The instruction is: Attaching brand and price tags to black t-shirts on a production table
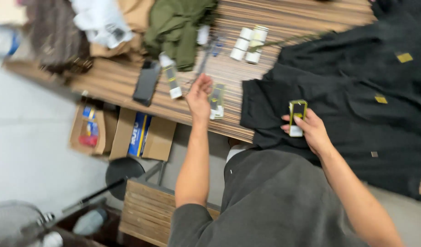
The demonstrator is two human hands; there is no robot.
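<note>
— Holding anything in the right hand (311, 130)?
— Yes. Fingers closed around a small tag (297, 117), green and black with a white end, held up over the black cloth (357, 114).
— And the left hand (199, 97)?
— Fingers apart, holding nothing. Reaching down beside a second tag (216, 101) lying flat on the table (128, 80), just left of the black cloth.
— Anything else close by?
— White rolls (248, 43) above the black cloth's top left corner. A dark phone (146, 82) and a small tube (170, 77) farther left of it.
— Could go wrong how?
— Second tag very near the table edge. Might slide off with a clumsy push and drop toward the boxes (123, 132) below. Might also bump the tube. All a bit blurry, so hard to be sure.
</note>
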